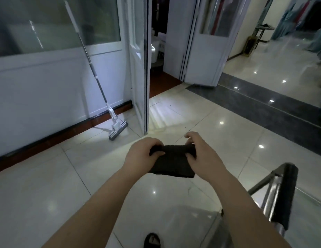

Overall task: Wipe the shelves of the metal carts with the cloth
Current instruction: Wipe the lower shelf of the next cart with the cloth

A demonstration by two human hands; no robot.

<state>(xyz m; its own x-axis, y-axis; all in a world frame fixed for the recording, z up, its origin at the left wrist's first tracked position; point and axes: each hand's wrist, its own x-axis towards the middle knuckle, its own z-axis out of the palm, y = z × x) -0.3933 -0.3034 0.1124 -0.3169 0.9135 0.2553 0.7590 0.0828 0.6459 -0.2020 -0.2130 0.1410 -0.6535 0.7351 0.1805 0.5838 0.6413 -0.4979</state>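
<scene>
A dark folded cloth [171,164] is held in the air in front of me, above the tiled floor. My left hand [140,154] grips its left end with curled fingers. My right hand [203,154] pinches its right end, thumb on top. At the lower right is a metal cart [274,190]: its handle bar shows, with a second dark cloth [285,197] draped over it. The cart's shelves are mostly out of view, only a shiny surface showing at the bottom right.
A white mop [114,120] leans against the white partition wall at the left. An open white door [140,68] stands ahead, with a second door [206,42] to its right. A dark stone step [263,104] crosses the floor at the right. My shoe [152,240] shows at the bottom.
</scene>
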